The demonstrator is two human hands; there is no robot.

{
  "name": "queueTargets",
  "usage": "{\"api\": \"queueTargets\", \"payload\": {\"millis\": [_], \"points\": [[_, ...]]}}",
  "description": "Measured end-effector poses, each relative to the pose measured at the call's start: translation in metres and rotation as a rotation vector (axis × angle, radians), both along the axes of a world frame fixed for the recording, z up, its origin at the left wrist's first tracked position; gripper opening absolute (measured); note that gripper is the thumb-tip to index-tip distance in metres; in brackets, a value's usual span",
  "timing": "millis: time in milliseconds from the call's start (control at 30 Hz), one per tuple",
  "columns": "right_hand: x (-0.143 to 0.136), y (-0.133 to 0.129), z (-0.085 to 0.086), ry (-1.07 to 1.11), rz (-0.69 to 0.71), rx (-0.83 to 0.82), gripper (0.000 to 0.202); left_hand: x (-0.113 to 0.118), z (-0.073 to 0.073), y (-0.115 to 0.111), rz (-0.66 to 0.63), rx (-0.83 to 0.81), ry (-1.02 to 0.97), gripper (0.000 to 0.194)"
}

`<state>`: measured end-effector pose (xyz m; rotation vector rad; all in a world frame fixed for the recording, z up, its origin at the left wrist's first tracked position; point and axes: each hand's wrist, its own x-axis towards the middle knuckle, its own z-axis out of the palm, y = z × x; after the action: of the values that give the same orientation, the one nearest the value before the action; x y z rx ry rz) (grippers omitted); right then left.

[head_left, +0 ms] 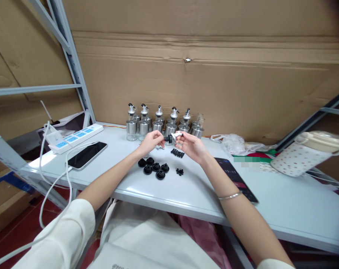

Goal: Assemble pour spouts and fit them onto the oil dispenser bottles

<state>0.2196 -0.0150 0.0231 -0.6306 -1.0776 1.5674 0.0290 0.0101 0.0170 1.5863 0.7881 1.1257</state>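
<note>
Over the middle of the table, my left hand (153, 142) and my right hand (190, 146) come together on one bottle pourer spout (171, 138). The right fingers pinch its white top. At its black ribbed stopper end, the left fingertips are closed; how firmly they grip is hard to see. Below my hands lie several round black stoppers (156, 167), a row of small black clips (177, 153) and a cluster of tiny black pieces (180, 172). Behind stand glass bottles with steel sleeves (143, 127), several topped with white-and-black spouts. Small pale parts beside my left hand are partly hidden.
At the left are a white power strip (77, 138), a phone (87, 155) and loose white cables (69, 179). To the right lie a tablet (236, 179), a clear plastic bag (233, 144) and a dotted white jug (301, 157). Cardboard (208, 86) stands behind the table (147, 189).
</note>
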Motion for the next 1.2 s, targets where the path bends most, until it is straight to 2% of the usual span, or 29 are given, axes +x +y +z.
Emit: {"api": "queueTargets", "payload": {"millis": [133, 300, 567, 867, 1000, 1200], "points": [[0.0004, 0.0009, -0.0009, 0.018, -0.022, 0.008, 0.007, -0.0015, -0.0001, -0.0015, -0.074, 0.011, -0.025, 0.005], [-0.0002, 0.0012, -0.0014, 0.041, -0.038, 0.0, 0.011, -0.0023, -0.0027, -0.0005, -0.125, 0.048, -0.038, 0.017], [-0.0002, 0.0005, 0.0, 0.062, -0.035, -0.026, 0.018, -0.0035, -0.0035, -0.0006, -0.095, 0.156, 0.005, 0.019], [0.0005, 0.0011, -0.0007, 0.042, -0.025, -0.019, 0.013, -0.0044, -0.0002, -0.0068, -0.047, 0.33, 0.066, 0.024], [-0.0004, 0.0001, -0.0002, 0.049, -0.021, -0.021, 0.017, -0.0049, 0.0003, -0.008, -0.063, 0.347, 0.075, 0.018], [-0.0005, 0.0004, -0.0003, 0.061, -0.018, -0.032, 0.015, -0.0029, -0.0045, -0.0052, -0.094, 0.315, 0.029, 0.021]]}}
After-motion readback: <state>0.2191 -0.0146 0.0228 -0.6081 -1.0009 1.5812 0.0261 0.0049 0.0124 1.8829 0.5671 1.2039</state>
